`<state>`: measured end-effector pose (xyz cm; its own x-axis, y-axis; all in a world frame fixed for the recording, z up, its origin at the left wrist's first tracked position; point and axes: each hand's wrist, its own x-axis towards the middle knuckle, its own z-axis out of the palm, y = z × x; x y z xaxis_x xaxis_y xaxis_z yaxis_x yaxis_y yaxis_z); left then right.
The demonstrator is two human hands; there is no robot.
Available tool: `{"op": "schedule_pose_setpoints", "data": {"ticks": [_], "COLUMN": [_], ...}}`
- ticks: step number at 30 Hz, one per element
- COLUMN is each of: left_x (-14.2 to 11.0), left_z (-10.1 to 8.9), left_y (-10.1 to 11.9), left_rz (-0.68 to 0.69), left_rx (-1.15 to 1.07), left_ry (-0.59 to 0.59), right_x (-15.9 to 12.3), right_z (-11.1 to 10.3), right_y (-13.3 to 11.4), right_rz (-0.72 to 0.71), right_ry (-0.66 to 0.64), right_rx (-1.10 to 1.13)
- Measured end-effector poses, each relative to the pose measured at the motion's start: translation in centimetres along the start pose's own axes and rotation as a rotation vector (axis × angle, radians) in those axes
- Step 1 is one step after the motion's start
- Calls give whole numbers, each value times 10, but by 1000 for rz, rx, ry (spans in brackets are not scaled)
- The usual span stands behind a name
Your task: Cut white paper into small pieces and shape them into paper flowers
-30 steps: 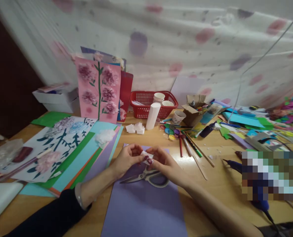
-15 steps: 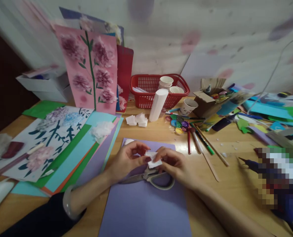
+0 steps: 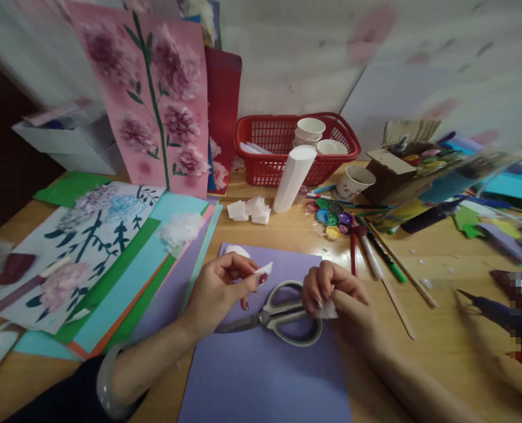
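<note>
Between thumb and fingers, my left hand point(image 3: 225, 288) pinches a small piece of white tissue paper point(image 3: 266, 268). My right hand point(image 3: 342, 294) is closed on another thin white tissue piece point(image 3: 329, 309), held apart from the left one. Scissors point(image 3: 269, 318) with pale handles lie partly opened between the hands, on a purple sheet of paper point(image 3: 265, 376). A white round object point(image 3: 236, 251) sits at the sheet's far edge, partly behind my left hand. Small stacks of cut white tissue point(image 3: 249, 210) rest beyond the sheet, beside an upright white roll point(image 3: 294, 179).
Behind stand a red basket point(image 3: 269, 170) with paper cups and a pink flower picture point(image 3: 111, 106). Paint pots point(image 3: 331, 218), brushes point(image 3: 369, 252) and a cardboard box point(image 3: 388, 170) are at right, with a glue gun point(image 3: 494, 308) nearer. Coloured sheets point(image 3: 124, 282) and a white tissue flower point(image 3: 180, 232) lie left.
My hands, together over the scissors before, have moved apart, each now with a piece of white tissue. The view has shifted slightly.
</note>
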<state>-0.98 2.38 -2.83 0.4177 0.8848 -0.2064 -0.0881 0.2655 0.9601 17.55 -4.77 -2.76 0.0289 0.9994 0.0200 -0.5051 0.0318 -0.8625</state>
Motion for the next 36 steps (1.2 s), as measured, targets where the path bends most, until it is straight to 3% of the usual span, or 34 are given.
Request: {"op": "schedule_pose_setpoints", "data": {"ticks": [2,5,9,12,18,24,28,33,36], "left_x": [-2,-6,-10,-13,-21,-22,-20,-21,-23], "left_z": [0,2,4,6,10,12,12,9,3], "left_y": [2,5,6,5,6,10,9,7,9], "left_rz": [14,80,47,31,-16,-109,-121,-42,140], "left_rx": [39,87,120,115,171,214,188,156,336], "left_ry": [-17,-52,-79,-119,-242,-348,-346,-329,-232], "right_x": [0,-2,-6,-9,-14,-14,-14,-14,-15], "right_z": [1,3,6,11,22,24,23,23,22], "right_y": [1,0,-3,-6,-7,-7,-7,-7,-7], "right_rz": [211,441,529,603,600,492,439,441,356], "right_ry": [-18,-4,-30,-37,-153,-207,-203,-173,-104], "right_rx": [206,319,331,194,-191,-321,-381,-369,-403]}}
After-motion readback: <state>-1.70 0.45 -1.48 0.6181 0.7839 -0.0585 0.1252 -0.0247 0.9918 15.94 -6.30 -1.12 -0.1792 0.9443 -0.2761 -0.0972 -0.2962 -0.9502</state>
